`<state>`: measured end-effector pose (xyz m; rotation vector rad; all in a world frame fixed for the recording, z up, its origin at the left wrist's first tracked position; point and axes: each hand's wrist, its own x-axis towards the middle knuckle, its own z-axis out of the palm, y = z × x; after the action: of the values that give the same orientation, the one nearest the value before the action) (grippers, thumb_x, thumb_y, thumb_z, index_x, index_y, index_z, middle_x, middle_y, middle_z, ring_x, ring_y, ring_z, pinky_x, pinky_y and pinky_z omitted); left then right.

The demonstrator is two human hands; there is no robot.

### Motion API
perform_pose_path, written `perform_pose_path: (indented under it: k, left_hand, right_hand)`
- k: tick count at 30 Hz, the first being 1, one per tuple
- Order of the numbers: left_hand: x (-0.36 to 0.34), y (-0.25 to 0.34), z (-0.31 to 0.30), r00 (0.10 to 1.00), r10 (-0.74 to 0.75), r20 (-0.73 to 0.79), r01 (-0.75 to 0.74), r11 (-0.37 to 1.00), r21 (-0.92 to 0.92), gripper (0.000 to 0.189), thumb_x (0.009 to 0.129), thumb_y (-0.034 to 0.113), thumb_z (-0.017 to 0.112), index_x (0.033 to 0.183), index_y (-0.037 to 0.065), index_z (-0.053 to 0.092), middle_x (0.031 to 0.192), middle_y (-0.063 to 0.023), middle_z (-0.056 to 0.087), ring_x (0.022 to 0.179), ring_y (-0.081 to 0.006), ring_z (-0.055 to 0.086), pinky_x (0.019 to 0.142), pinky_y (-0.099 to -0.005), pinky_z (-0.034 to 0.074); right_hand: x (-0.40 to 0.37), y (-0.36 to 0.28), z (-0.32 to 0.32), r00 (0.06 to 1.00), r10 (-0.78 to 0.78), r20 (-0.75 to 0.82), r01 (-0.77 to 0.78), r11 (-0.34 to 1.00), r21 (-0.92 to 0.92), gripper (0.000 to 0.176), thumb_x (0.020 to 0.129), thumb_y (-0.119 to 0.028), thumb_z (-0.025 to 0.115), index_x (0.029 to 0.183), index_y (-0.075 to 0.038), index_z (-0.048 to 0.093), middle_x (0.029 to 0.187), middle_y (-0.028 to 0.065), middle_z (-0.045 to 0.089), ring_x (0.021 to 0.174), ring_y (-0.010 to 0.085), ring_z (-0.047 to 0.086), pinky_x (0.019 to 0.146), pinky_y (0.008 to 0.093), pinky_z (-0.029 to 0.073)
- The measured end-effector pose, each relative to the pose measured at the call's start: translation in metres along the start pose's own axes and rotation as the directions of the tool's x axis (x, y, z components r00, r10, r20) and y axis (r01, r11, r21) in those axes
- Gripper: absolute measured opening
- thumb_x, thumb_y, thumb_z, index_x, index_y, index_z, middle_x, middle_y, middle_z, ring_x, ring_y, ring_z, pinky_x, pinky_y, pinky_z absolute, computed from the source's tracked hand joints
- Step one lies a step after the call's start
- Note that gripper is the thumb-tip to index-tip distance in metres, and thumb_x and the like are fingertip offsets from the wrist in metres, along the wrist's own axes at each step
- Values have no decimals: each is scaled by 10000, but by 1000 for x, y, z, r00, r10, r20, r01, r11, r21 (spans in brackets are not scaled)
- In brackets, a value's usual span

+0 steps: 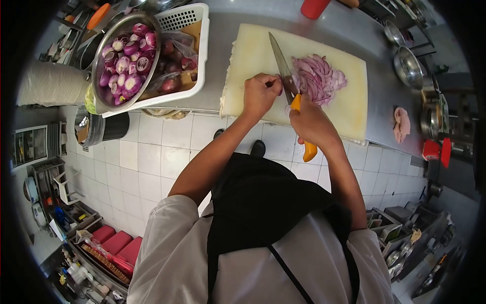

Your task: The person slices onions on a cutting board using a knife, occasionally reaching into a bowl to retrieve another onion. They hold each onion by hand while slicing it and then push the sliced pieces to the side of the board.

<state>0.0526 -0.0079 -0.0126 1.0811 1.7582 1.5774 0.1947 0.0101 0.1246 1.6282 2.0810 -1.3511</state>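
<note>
My right hand (310, 121) grips the orange handle of a chef's knife (282, 66), whose blade lies across the pale cutting board (253, 50). My left hand (259, 93) is curled on the board just left of the blade, fingertips pinching a small piece of red onion that is mostly hidden under them. A pile of sliced red onion (318, 78) lies right of the blade.
A metal colander of peeled red onion halves (125, 55) sits in a white plastic basket (195, 50) on the steel counter (385, 91) at left. Metal bowls (409, 66) and a red container (314, 7) stand at the right and far edges. White tiled floor lies below.
</note>
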Motion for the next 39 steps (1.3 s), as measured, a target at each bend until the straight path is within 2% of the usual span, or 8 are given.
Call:
perform_pose_path:
  k: [6,9,12,24,30,36,39]
  left_hand:
    - [0,2,0,999,-38,0,38,999,-5,132,885,73,718,868,-48,769,741,-132,748,640,-178,708,654,-312,559]
    - [0,-3,2,1000,-19,-9,19,1000,-4,133,884,76,719,869,-47,768,761,-137,752,651,-182,711,652,-314,558]
    - [1,-6,2,1000,-21,-1,21,1000,-10,134,882,80,721,866,-44,768,772,-138,752,658,-186,713,656,-317,558]
    - [-1,-4,2,1000,-22,-5,22,999,-37,122,874,76,722,871,-35,771,788,-144,747,679,-207,720,684,-328,566]
    - [0,-10,3,1000,0,-22,0,1000,9,130,872,77,725,902,-38,777,825,-158,755,718,-223,734,706,-329,574]
    - [-1,-12,5,999,-19,-33,19,1000,-8,136,868,81,725,905,-38,779,828,-162,758,713,-236,732,712,-335,579]
    - [-1,-13,5,999,6,-44,-5,999,40,157,898,95,742,933,-55,777,771,-110,763,691,-125,703,674,-289,563]
  right_hand:
    - [-3,-5,-5,999,34,19,-34,999,-8,447,991,-153,483,1346,114,428,877,191,663,527,256,670,539,385,565]
    - [-4,-3,0,999,0,-35,0,1000,25,282,953,-96,500,1133,120,488,788,226,671,518,279,669,519,411,551]
    - [1,0,1,999,32,8,-32,999,-5,391,998,-152,494,1283,111,446,875,200,659,539,262,676,515,385,564]
    - [9,6,15,998,-17,-56,16,999,-30,315,992,-125,508,1209,100,468,879,234,683,558,292,693,513,402,565]
    - [35,31,38,976,-140,-170,118,984,-133,296,987,-114,513,1184,104,479,828,241,691,532,303,687,526,420,565]
    - [44,40,47,960,-194,-203,172,978,-119,290,990,-119,519,1163,106,460,787,253,688,532,325,690,527,444,563]
    - [57,47,65,936,-224,-270,203,974,-102,287,988,-123,523,1147,105,449,756,260,678,531,338,689,526,450,561]
